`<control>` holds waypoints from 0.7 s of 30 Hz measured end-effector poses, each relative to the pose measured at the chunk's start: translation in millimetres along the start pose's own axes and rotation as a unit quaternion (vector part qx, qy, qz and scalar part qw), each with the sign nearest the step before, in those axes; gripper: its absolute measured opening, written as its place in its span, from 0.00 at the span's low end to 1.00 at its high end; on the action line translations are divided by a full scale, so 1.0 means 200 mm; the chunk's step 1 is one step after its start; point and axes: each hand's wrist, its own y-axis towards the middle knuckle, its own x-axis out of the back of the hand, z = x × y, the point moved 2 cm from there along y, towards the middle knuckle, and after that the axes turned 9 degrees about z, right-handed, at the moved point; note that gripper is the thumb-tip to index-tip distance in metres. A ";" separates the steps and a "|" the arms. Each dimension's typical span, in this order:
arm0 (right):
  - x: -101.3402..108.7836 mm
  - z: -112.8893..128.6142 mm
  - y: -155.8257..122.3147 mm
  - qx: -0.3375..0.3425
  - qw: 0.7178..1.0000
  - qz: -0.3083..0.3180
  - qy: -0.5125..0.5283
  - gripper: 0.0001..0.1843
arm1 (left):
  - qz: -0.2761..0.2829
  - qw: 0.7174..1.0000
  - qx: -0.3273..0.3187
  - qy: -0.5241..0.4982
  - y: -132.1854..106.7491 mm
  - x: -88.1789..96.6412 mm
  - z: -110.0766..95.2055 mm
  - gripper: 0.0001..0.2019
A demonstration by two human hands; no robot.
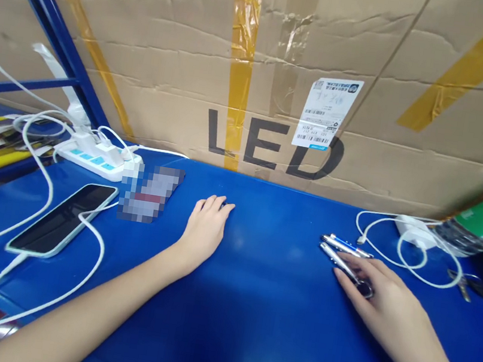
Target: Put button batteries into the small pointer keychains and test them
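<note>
My right hand is at the right of the blue tabletop, thumb and fingers closed around a silver pen with a dark rear end. Just beyond it lies a blue and silver pen, close to my fingertips. Near the middle, my left hand rests low over the tabletop with its fingers curled down. A small dark bit shows at those fingertips; what it belongs to is hidden.
A large cardboard box marked LED stands along the back. To the left are a phone on a white cable, a blurred-out packet and a power strip. A white charger with coiled cable and keys lie right.
</note>
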 end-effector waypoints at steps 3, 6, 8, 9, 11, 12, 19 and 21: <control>0.00 0.00 -0.01 -0.012 0.998 0.028 0.048 0.20 | -0.015 0.999 -0.018 -0.023 -0.02 0.01 -0.03 0.18; 0.01 0.04 -0.01 0.019 0.996 0.032 0.076 0.20 | -0.013 0.995 -0.070 -0.071 -0.05 0.02 -0.11 0.16; 0.01 0.07 0.00 0.047 0.994 0.035 0.093 0.19 | 0.003 0.990 -0.104 -0.096 -0.07 0.02 -0.16 0.16; 0.01 0.08 0.00 0.056 0.993 0.038 0.099 0.19 | 0.014 0.989 -0.112 -0.099 -0.08 0.02 -0.17 0.16; 0.02 0.08 0.00 0.065 0.991 0.045 0.109 0.17 | 0.027 0.990 -0.098 -0.092 -0.08 0.01 -0.17 0.18; 0.02 0.09 0.01 0.068 0.990 0.046 0.116 0.17 | 0.029 0.993 -0.079 -0.086 -0.08 0.01 -0.16 0.19; 0.02 0.10 0.01 0.054 0.970 0.053 0.229 0.15 | 0.006 0.997 0.004 -0.073 0.00 -0.02 -0.02 0.23; 0.02 0.11 0.01 0.050 0.965 0.050 0.252 0.16 | -0.001 0.996 -0.011 -0.089 0.01 -0.01 -0.01 0.23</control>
